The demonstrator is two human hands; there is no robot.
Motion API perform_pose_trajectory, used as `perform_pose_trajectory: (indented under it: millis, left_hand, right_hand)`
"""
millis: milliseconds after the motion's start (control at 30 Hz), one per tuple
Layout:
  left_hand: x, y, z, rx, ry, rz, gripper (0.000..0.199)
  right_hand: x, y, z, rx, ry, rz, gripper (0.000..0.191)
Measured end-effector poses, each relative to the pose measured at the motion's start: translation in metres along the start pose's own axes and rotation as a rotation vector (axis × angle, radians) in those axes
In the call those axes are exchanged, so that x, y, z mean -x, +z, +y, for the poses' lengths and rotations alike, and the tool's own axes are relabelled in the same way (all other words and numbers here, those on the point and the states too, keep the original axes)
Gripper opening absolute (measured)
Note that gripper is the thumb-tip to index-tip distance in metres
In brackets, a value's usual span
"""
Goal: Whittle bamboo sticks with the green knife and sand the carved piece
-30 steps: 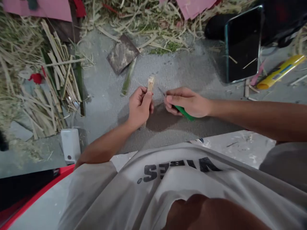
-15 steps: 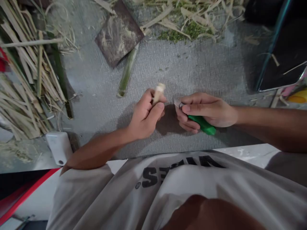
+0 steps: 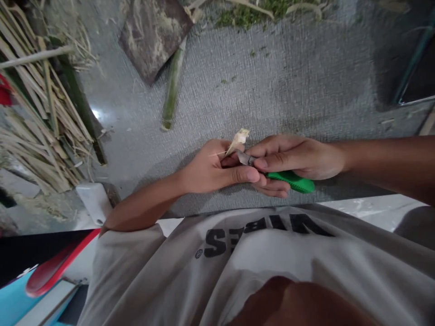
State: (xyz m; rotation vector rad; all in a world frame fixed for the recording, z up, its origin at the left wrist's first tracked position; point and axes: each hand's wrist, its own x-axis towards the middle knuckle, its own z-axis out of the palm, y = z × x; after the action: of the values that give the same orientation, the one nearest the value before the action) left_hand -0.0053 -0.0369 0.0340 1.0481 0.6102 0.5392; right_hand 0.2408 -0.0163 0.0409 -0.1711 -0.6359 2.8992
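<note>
The near edge of the counter [image 3: 306,90] runs between the hands and the torso, close to both wrists. The main working room is on the far side of the hands, beyond the right hand in particular. Its limits are as follows: a dark square sheet [image 3: 154,40] and a green stem [image 3: 172,88] beyond the left hand, shavings [image 3: 261,16] farther out, and a dark flat device [image 3: 423,68] well to the right of the right hand. On the left, a pile of split strips [image 3: 57,99] and a white block [image 3: 93,201] flank the left forearm; the block is just beside it.

The left hand [image 3: 214,170] is partly closed, fingers curled about a pale wooden strip [image 3: 238,139], thumb extended toward the right hand [image 3: 301,157]. The right hand is closed on a green-handled knife [image 3: 290,179], thumb near the blade base. The blade is directly beside the strip; contact cannot be confirmed. The hands meet.
</note>
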Motion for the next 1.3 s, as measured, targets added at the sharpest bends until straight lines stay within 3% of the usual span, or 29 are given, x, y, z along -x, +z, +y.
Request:
perform_pose_trajectory:
  millis: [167,300,567,900,1067,1200,1300]
  left_hand:
    - [-0.003,0.002,0.000,0.036,0.022,-0.029,0.061]
    - [-0.006,0.007,0.007,0.047,0.141,-0.003,0.060]
    - [-0.004,0.005,0.008,-0.098,0.076,0.018,0.072]
    - [-0.004,0.005,0.007,-0.163,0.140,0.045,0.072]
    - [0.000,0.014,-0.001,-0.149,0.169,0.192,0.076]
    - [0.002,0.017,-0.005,-0.198,0.127,0.341,0.080]
    - [0.000,0.014,-0.006,-0.183,0.104,0.400,0.091]
  right_hand:
    - [-0.002,0.003,0.001,0.018,-0.017,0.009,0.043]
    - [-0.002,0.006,0.000,0.035,-0.011,0.028,0.044]
    - [-0.004,0.009,0.005,0.053,-0.047,0.049,0.049]
    - [-0.007,0.008,0.010,0.100,-0.121,0.025,0.047]
    - [-0.012,0.015,0.018,0.109,-0.193,0.117,0.048]
    - [-0.017,0.016,0.021,0.097,-0.208,0.274,0.053]
    - [-0.016,0.013,0.019,0.214,-0.287,0.343,0.055]
